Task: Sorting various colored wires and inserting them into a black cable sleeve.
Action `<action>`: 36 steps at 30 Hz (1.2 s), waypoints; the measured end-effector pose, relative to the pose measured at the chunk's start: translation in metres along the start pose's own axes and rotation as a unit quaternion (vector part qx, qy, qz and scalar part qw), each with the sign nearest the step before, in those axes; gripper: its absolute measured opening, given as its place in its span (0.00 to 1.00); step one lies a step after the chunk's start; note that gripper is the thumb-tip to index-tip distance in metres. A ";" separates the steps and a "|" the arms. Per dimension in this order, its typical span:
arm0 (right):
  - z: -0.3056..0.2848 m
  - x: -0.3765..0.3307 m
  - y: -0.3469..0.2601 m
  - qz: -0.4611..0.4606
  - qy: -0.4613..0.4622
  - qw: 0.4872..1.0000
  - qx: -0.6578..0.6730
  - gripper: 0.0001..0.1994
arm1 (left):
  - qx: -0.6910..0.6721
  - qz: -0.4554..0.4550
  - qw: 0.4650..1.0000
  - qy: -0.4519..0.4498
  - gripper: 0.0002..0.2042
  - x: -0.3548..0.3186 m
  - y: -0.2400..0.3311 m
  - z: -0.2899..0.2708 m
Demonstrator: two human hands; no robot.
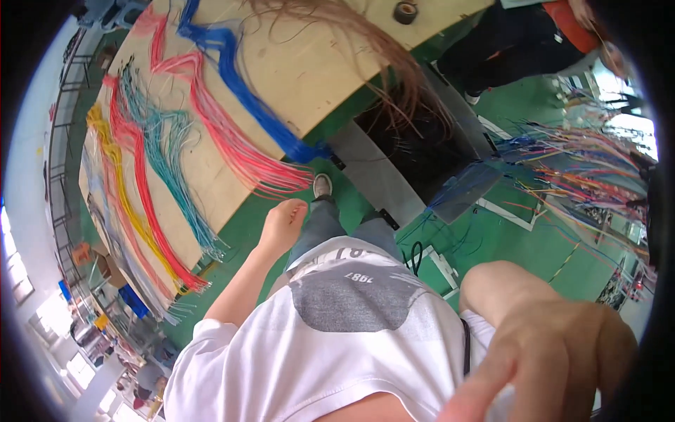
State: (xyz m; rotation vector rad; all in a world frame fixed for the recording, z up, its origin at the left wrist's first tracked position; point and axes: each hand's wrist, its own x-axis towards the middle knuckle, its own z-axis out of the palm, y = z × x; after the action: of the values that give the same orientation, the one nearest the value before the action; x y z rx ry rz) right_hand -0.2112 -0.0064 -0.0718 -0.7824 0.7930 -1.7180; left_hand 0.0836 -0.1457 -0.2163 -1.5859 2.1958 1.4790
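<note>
- the pink-red wire bundle (219, 133) is a long sheaf of thin, glossy strands, pale pink in its upper part and a stronger red toward its loose ends, which fan out into separate wires.
- its long axis runs diagonally, from the far left of the counter (302, 77) toward the person; it bends in a sharp zigzag near the far end, then runs fairly straight, the fanned ends pointing right and toward the person, past the counter's near edge.
- it lies on the pale wooden counter between the blue wire bundle (246, 100), to its right, and the teal wire bundle (176, 179), to its left; both slant much the same way.
- farther left, a red wire bundle (144, 193) and a yellow wire bundle (114, 165) lie in similar slanting lines.
- the hands are well apart. the left hand (283, 221) is just beside the pink-red ends, fingers curled in; whether anything is inside them cannot be told.
- the right hand (555, 344) is close to the camera, thumb away from the fingers, back of the hand showing; its fingertips are cut off, so its grip cannot be told.
- brown wires (373, 39) trail off the counter into a dark grey box (376, 151).
</note>
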 end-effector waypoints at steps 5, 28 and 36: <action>0.018 0.041 0.035 0.039 -0.024 0.999 0.019 0.15 | -0.029 0.058 0.998 -0.022 0.08 0.015 -0.017 -0.028; -0.102 0.158 0.207 0.399 0.133 0.842 -0.337 0.09 | -0.150 -0.005 0.985 0.080 0.12 0.030 0.008 0.015; -0.025 0.212 0.173 0.343 0.021 0.902 0.262 0.06 | -0.556 0.099 0.825 -0.008 0.12 0.033 0.095 0.068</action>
State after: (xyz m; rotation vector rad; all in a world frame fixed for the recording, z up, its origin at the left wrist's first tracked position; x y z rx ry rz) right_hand -0.1918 -0.2482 -0.2010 -0.0638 0.5023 -1.2073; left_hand -0.0347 -0.1199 -0.2085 -1.4410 1.4648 3.1494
